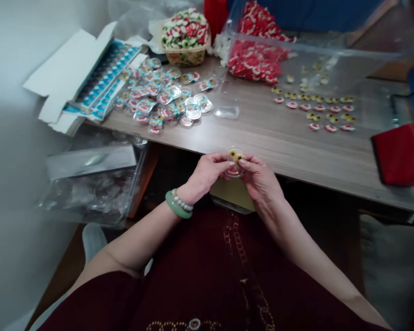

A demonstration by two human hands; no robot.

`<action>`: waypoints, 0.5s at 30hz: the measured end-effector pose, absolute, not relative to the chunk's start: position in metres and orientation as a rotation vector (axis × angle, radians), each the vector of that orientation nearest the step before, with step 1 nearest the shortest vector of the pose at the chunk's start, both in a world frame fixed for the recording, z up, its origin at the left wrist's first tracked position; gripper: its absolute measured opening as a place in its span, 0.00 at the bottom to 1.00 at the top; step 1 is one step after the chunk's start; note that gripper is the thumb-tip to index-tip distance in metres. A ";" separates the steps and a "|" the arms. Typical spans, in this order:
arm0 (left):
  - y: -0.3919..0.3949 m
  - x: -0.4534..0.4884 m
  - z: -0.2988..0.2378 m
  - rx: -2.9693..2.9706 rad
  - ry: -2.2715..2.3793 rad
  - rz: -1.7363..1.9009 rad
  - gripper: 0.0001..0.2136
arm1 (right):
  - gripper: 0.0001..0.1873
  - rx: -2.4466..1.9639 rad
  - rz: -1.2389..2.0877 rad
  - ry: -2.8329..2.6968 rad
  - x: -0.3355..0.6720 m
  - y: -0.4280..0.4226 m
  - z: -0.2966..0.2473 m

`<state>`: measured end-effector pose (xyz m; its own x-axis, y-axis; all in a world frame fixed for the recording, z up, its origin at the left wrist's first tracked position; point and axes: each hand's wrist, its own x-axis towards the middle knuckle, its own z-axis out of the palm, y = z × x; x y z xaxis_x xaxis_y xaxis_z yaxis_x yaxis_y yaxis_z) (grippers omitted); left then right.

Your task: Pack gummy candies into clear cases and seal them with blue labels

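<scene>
Our dark red garment [207, 276] with its gold chain pattern fills the foreground. Above it, our left hand [207, 172], a green bangle [174, 208] on its wrist, and our right hand [258, 177] meet at the table edge [262, 142]. Both pinch one small clear packet [235, 164] between fingertips, with yellow pieces at its top and red below. Beyond it on the table lies an empty clear shell [227, 111], and to its left a heap of filled packets [162, 99]. Rows of small yellow and red pieces [313, 110] lie to the right. Farther back we see a basket of red, green and white pieces [185, 34], a bag of red pieces [257, 57] and a white box of blue sheets [96, 78].
</scene>
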<state>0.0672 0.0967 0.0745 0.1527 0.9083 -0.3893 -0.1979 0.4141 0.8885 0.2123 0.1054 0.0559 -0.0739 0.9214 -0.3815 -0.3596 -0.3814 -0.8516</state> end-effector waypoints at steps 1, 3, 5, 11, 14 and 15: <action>0.096 0.067 0.075 0.840 1.157 0.909 0.02 | 0.08 -1.192 1.635 -0.739 0.213 0.104 0.054; 0.094 0.069 0.076 1.059 1.218 0.915 0.03 | 0.08 -1.184 1.612 -0.826 0.217 0.099 0.052; 0.089 0.072 0.082 1.500 1.261 0.929 0.07 | 0.10 -1.172 1.631 -0.893 0.227 0.093 0.050; 0.069 0.096 0.086 2.825 0.878 0.556 0.17 | 0.28 -1.541 1.719 -1.227 0.306 0.089 0.048; 0.063 0.110 0.074 2.951 0.681 0.385 0.17 | 0.22 -1.620 1.644 -1.450 0.327 0.107 0.063; 0.061 0.115 0.071 2.957 0.669 0.296 0.17 | 0.20 -1.565 1.544 -1.483 0.323 0.112 0.074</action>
